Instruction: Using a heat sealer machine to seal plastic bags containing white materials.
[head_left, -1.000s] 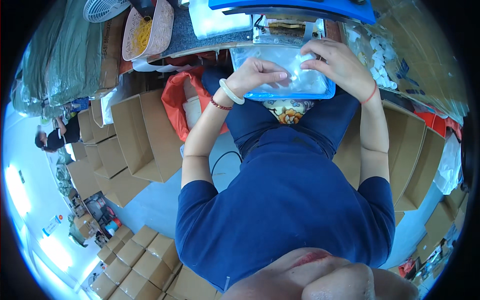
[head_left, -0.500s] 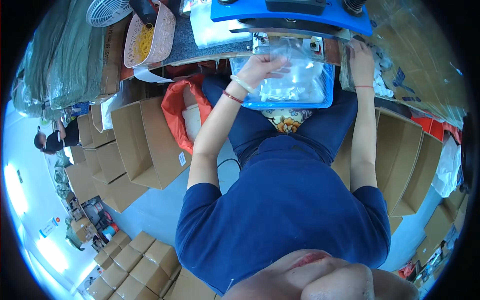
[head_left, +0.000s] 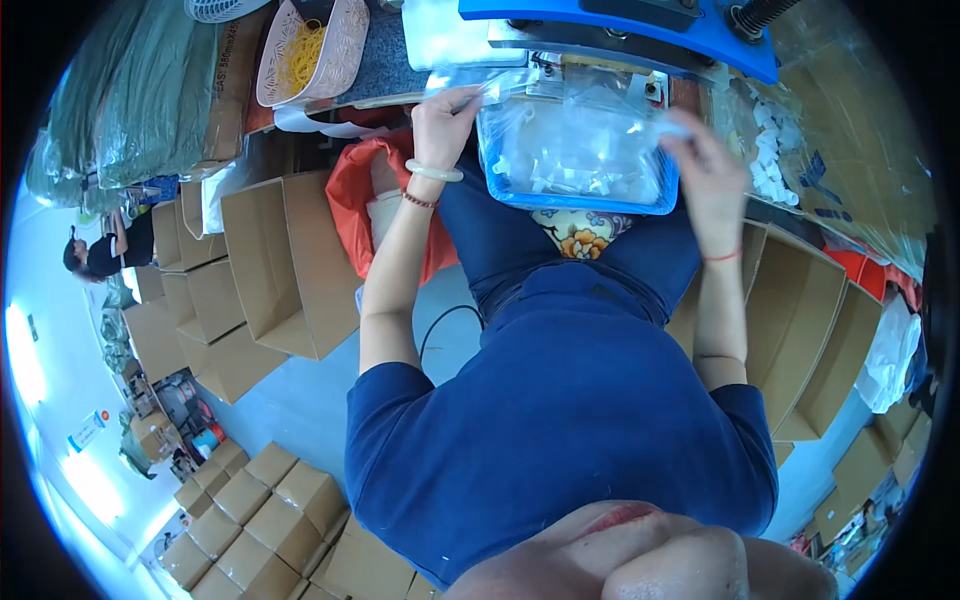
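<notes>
My left hand pinches a clear plastic bag just beyond the left side of the blue tray. Clear plastic bags lie in that tray, which rests over my lap at the table's edge. At the tray's right side is my right hand, blurred by motion. Its fingers close on a small whitish piece, whose shape is smeared. Further right lies a pile of small white pieces on the table.
A blue press-like machine stands over the table behind the tray. To the left are a pink basket with yellow rubber bands and a red bag. Open cardboard boxes flank me. A person is far left.
My left hand has moved left from over the tray, holding the clear bag. My right hand has come back toward me from beside the white pieces to the tray's right side.
</notes>
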